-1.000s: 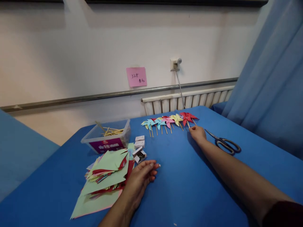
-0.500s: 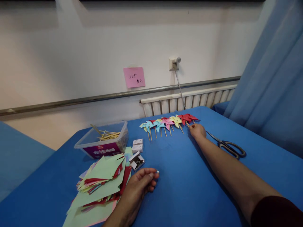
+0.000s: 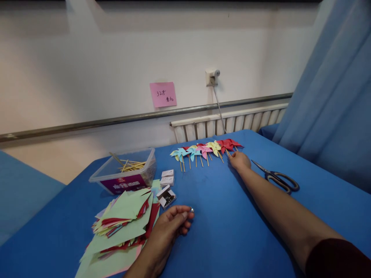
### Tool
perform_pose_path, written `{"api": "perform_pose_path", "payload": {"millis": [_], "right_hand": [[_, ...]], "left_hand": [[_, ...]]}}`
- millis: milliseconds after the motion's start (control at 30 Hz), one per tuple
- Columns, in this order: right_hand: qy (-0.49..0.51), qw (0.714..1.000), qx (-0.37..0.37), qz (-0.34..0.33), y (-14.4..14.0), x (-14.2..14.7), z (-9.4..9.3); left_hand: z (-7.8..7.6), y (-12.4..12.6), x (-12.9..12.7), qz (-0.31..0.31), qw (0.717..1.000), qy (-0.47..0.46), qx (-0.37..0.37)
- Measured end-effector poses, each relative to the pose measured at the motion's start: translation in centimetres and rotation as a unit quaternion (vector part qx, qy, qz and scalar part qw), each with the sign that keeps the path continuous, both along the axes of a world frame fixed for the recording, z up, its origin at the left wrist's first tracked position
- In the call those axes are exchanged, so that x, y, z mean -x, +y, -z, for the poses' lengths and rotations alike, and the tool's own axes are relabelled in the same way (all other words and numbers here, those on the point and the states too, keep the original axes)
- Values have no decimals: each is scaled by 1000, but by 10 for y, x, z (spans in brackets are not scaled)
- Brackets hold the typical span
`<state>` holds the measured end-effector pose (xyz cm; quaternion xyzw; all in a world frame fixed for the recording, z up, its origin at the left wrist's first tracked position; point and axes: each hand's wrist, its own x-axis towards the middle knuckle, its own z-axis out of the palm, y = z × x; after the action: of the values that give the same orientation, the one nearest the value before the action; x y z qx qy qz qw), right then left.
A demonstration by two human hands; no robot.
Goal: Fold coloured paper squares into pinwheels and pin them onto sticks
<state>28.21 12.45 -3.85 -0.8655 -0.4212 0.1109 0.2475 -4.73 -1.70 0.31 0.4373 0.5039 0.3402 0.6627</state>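
A row of small paper pinwheels point(image 3: 203, 150) on wooden sticks lies at the far side of the blue table point(image 3: 226, 224). My right hand point(image 3: 239, 160) reaches out to the row's right end, fingertips pinched on the stick of the red pinwheel point(image 3: 228, 144). My left hand point(image 3: 171, 226) rests palm down on the table close to me, beside a pile of coloured paper squares point(image 3: 124, 224). A small shiny pin point(image 3: 191, 210) sits at its fingertips.
Black scissors point(image 3: 278, 178) lie right of my right hand. A clear tub of wooden sticks point(image 3: 124, 172) stands at the left, with small white pin boxes point(image 3: 166, 189) next to it, one of them open. A wall, a radiator and a blue curtain bound the table.
The view has shifted slightly. My right hand stays at the red pinwheel's stick and has edged a little left. My left hand keeps the pin and barely moves.
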Motion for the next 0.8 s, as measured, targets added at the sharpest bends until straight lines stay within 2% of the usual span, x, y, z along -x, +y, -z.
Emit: {"api": "perform_pose_path", "payload": {"millis": [500,667,800], "right_hand": [[-3,1000,-9,-4,0,1,1],[20,999,-45,3,-4,1,2],[59,993,-100,-4,-13,4,-4]], "left_hand": [[3,2,2,10,1000,-1,-1],[1,1,0,7,1000,13,-7],[-1,-3,-6,29,998,45,-31]]}}
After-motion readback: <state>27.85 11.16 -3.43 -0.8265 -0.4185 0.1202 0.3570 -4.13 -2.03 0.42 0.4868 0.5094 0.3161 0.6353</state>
